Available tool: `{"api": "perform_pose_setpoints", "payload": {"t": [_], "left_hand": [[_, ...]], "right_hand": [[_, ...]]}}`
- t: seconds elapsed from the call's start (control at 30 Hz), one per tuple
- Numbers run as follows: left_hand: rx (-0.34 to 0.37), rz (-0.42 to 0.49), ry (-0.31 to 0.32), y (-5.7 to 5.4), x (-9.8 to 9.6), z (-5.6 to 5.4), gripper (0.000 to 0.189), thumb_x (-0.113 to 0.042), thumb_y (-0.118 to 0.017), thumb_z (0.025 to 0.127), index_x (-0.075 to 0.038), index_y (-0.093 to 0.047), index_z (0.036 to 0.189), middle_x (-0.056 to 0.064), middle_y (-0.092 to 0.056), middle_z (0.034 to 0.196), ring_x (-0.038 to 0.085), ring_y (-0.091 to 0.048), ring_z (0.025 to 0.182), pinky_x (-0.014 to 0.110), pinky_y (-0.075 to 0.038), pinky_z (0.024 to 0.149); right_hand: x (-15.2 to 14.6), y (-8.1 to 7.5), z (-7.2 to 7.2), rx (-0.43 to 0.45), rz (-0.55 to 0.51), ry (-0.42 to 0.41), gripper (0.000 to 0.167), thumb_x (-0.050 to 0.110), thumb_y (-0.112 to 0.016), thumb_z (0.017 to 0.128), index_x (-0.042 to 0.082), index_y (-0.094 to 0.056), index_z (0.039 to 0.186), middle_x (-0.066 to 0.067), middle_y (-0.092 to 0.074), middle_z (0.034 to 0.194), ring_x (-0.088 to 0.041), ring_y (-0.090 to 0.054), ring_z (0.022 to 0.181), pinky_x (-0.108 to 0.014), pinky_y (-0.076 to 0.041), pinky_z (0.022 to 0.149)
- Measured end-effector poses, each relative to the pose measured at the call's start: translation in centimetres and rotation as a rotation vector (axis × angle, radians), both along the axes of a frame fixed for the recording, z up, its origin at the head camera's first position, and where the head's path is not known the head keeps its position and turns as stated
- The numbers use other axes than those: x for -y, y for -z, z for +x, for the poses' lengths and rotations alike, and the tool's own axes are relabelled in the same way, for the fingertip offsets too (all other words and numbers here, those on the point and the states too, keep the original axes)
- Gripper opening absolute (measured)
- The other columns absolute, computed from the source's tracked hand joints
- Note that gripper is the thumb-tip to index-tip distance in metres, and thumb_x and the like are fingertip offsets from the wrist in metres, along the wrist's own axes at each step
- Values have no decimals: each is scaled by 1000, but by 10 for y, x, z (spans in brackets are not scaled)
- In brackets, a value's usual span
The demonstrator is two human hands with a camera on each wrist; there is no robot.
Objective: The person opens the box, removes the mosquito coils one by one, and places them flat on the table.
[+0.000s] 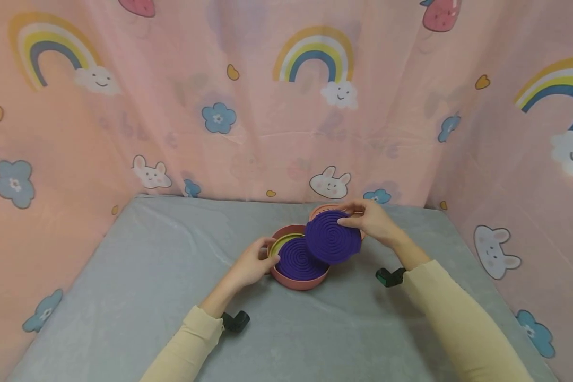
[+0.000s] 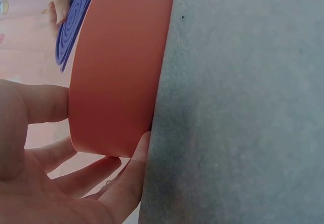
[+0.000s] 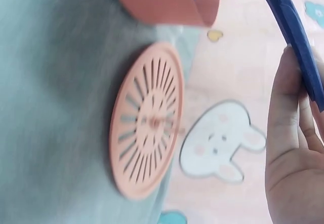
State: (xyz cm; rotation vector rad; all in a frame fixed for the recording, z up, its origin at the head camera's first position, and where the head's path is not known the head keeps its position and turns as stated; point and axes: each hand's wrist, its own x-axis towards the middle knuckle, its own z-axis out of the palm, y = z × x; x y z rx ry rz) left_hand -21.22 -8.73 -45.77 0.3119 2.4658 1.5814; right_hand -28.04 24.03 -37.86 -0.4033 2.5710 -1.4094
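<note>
My right hand (image 1: 370,220) pinches a purple silicone lid (image 1: 333,237) by its upper edge. Concentric ridges cover its face, and small tabs stick out at its rim. It is tilted above a round, straight-walled terracotta container (image 1: 298,285) on the table. Inside the container lies another purple ridged lid (image 1: 300,260), with a yellow one (image 1: 286,241) partly showing beneath it. My left hand (image 1: 250,262) grips the container's left side. In the left wrist view, the thumb is at the rim and the other fingers curve round the wall (image 2: 119,67).
Behind the raised lid, a peach slotted disc (image 3: 152,122) with a central knob lies on the grey-covered table (image 1: 172,254). Pink printed curtains (image 1: 253,159) close off the back and both sides. A black device (image 1: 390,277) is worn at each wrist.
</note>
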Motion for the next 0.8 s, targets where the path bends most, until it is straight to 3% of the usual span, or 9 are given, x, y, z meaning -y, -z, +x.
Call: {"api": "perform_pose_setpoints", "payload": {"t": [0.33, 0.43, 0.6, 0.8], "left_hand": [[2, 8, -4, -1, 2, 2, 47, -19, -67, 100, -9, -53, 143, 18, -54, 143, 32, -61, 120, 39, -59, 83], [-3, 2, 1, 0, 3, 2, 47, -19, -67, 100, -8, -52, 143, 19, -54, 144, 33, -61, 121, 39, -59, 83], [-5, 4, 9, 0, 2, 2, 47, -19, -66, 100, -7, -52, 143, 18, -52, 146, 34, -60, 123, 40, -59, 85], [-1, 3, 5, -1, -1, 2, 46, -18, -67, 100, -8, -53, 143, 18, -51, 146, 34, -60, 122, 40, -59, 84]], "right_hand": [[-44, -9, 13, 33, 13, 134, 50, 21, -70, 99, 0, -54, 141, -21, -49, 143, -37, -43, 134, -32, -47, 92], [-60, -2, 12, 6, 15, 165, 52, 25, -70, 98, 1, -54, 141, -19, -54, 136, -31, -52, 125, -28, -49, 88], [-83, 6, 17, -48, -20, 219, 50, 24, -72, 97, -2, -57, 137, -7, -61, 111, -11, -64, 93, -23, -53, 75], [-106, 17, 17, -79, 4, 303, 51, 25, -70, 98, -4, -55, 138, -7, -60, 113, -4, -58, 90, -19, -50, 74]]}}
